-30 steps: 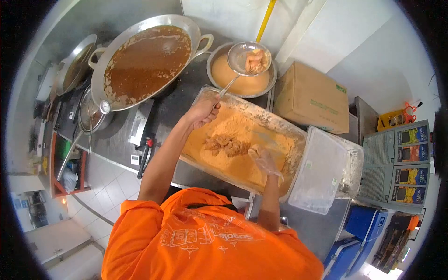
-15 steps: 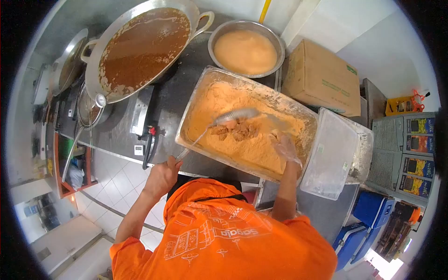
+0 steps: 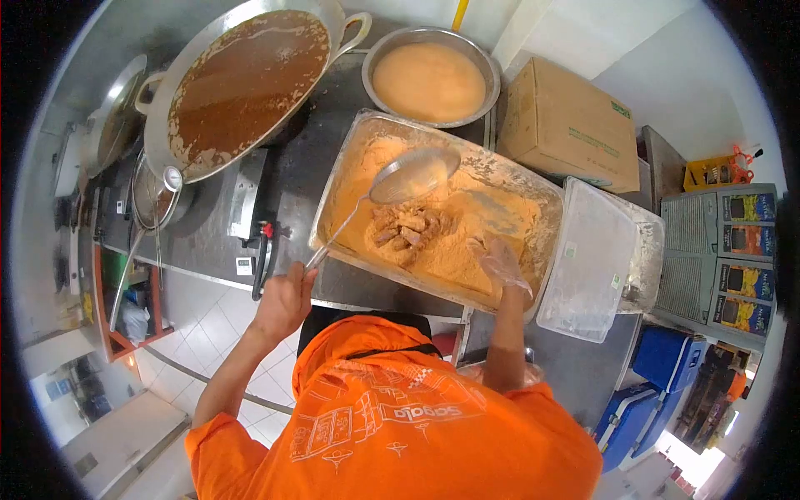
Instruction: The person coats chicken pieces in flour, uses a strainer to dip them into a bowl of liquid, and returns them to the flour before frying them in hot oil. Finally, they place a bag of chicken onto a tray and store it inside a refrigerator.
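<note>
My left hand (image 3: 284, 307) is closed around the long handle of a round wire-mesh strainer (image 3: 415, 175). Its basket is tilted above a large metal tray (image 3: 329, 218) of orange-tinted flour (image 3: 454, 265). Below the basket, a heap of brown, flour-dusted pieces that look like meat (image 3: 406, 236) lies on the flour. My right hand (image 3: 499, 262), in a clear plastic glove, rests at the flour's surface to the right of the heap. Its fingers look stretched out and hold nothing I can see; the tips are partly hidden by flour.
Behind the tray stands a steel bowl of orange liquid (image 3: 429, 82); a wide pan of brown oil (image 3: 247, 87) is at the upper left. A cardboard box (image 3: 567, 125) and a clear plastic lid (image 3: 590, 260) sit to the right. Another strainer (image 3: 156, 196) lies at left.
The strainer has risen and swung from a blurred, low position over the pieces to a clear tilt above them. More of the heap shows. My right hand has shifted slightly.
</note>
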Demonstrator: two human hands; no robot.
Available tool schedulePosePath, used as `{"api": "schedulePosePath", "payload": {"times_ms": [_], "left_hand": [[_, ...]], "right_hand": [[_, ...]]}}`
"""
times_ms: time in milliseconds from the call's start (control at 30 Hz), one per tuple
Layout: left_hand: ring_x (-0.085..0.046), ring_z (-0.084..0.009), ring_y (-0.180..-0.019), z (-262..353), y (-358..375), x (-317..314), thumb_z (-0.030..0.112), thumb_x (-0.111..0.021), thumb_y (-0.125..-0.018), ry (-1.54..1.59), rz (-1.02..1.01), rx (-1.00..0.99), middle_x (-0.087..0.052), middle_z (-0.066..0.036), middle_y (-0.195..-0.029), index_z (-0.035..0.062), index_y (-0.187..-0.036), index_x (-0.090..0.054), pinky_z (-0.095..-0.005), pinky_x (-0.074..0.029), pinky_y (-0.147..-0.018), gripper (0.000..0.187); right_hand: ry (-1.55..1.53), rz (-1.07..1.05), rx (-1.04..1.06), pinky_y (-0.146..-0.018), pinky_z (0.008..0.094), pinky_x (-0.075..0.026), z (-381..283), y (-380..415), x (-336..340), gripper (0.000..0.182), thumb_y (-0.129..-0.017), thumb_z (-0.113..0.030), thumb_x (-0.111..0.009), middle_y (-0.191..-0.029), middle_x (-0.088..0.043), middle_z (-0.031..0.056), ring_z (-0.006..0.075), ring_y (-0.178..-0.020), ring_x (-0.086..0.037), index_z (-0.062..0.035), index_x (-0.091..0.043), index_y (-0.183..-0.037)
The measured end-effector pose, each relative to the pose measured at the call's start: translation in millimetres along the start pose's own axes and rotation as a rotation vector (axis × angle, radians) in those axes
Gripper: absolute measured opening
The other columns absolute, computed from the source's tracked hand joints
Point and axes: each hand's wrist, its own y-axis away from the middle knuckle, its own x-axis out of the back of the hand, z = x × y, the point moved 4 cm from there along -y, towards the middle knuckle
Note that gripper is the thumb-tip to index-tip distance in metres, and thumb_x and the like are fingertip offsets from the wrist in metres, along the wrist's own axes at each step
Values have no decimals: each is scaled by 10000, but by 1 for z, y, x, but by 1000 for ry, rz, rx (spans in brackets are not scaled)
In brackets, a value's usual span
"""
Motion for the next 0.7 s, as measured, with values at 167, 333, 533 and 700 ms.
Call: {"api": "schedulePosePath", "payload": {"times_ms": [167, 333, 533, 700], "left_hand": [[-576, -504, -627, 41, -94, 22, 183, -504, -980, 160, 162, 4, -561, -299, -616, -44, -755, -526, -529, -457, -522, 320], [-649, -455, -783, 62, -227, 12, 177, -502, -955, -77, 342, 77, -646, -299, -822, -68, -800, -611, -478, -546, -644, 310], [-697, -346, -890, 51, -336, -26, 153, -533, -913, -305, 150, 178, -692, -223, -926, -10, -966, -683, -378, -582, -733, 228], [-692, -352, -889, 20, -390, -104, 168, -531, -875, -321, 85, 145, -695, -223, -927, -7, -958, -689, -416, -568, -740, 251]], "right_hand": [[-128, 62, 59, -733, 439, -462, 12, -5, -4, 338, -896, -336, -592, -878, -598, 219, 355, -825, -594, -19, -598, -1013], [-84, 111, 53, -687, 396, -439, -7, -5, 17, 291, -905, -318, -591, -800, -536, 165, 284, -740, -555, -29, -555, -928], [-185, 41, 81, -689, 432, -443, -10, -10, 25, 293, -904, -314, -588, -787, -562, 199, 331, -717, -555, -27, -571, -960], [-97, 140, 87, -759, 480, -485, 8, -16, 14, 352, -900, -360, -596, -907, -629, 239, 421, -871, -611, -35, -611, -1034]]}}
